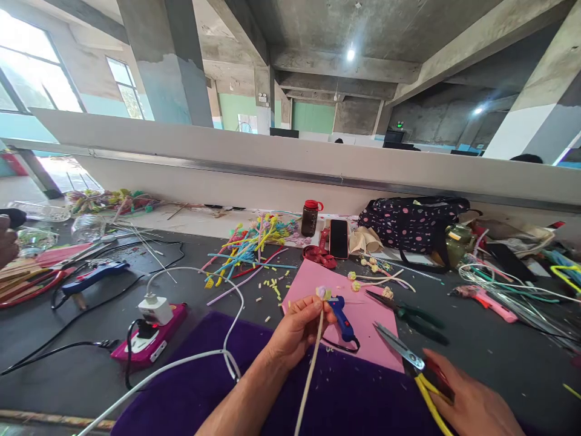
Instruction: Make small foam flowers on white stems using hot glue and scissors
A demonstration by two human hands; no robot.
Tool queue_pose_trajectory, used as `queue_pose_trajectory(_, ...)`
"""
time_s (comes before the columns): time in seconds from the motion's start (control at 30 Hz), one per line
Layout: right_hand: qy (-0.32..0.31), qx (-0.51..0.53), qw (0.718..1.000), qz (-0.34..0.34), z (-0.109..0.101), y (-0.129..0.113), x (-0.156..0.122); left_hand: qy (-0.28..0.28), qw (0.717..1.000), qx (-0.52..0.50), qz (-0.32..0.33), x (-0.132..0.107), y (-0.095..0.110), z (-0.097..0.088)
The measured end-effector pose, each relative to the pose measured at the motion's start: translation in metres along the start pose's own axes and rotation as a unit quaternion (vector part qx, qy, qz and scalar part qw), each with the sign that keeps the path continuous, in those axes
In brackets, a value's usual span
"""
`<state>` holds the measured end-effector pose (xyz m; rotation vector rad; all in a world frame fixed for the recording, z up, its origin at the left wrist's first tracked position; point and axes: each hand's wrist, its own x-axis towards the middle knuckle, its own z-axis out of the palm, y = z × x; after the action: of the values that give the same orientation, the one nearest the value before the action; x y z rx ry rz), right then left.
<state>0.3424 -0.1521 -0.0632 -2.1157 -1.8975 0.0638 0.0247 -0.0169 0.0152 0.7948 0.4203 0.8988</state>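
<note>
My left hand [302, 324] pinches a cream chenille stem [312, 369] just below its tip. A small lilac and pale-yellow flower [324, 293] tops the stem, which hangs down toward me. Behind those fingers a blue glue gun [344, 321] lies on a pink sheet [381, 345]. My right hand [472, 393], low on the right, has its fingers closed around the handles of scissors [402, 348], whose blades point away to the left over the sheet. Dark-green-handled pliers [415, 318] lie just beyond them. Part of the scissors' handles is hidden by my fingers.
A magenta power strip [152, 339] with a white charger and cables sits left. Colourful chenille stems [254, 248] are heaped mid-table. Behind stand a bottle [310, 219], a phone [338, 238] and a patterned bag [408, 224]. Another person's hand [6, 242] shows at the left edge.
</note>
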Motion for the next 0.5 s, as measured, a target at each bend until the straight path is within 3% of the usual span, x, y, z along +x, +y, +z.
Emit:
queue_pose_trajectory(0.23, -0.024, -0.089, 0.994, -0.058, -0.011, -0.007, 0.006, 0.011, 0.999, 0.036, -0.002, -0.002, 0.001, 0.002)
queue_pose_trajectory(0.37, 0.015, -0.125, 0.990, -0.062, -0.014, -0.013, 0.006, 0.012, 1.000, 0.020, -0.005, -0.003, 0.002, 0.002)
queue_pose_trajectory(0.5, 0.087, -0.011, 0.991, -0.099, -0.024, -0.056, 0.004, 0.012, 1.000, 0.021, 0.003, -0.004, 0.000, 0.003)
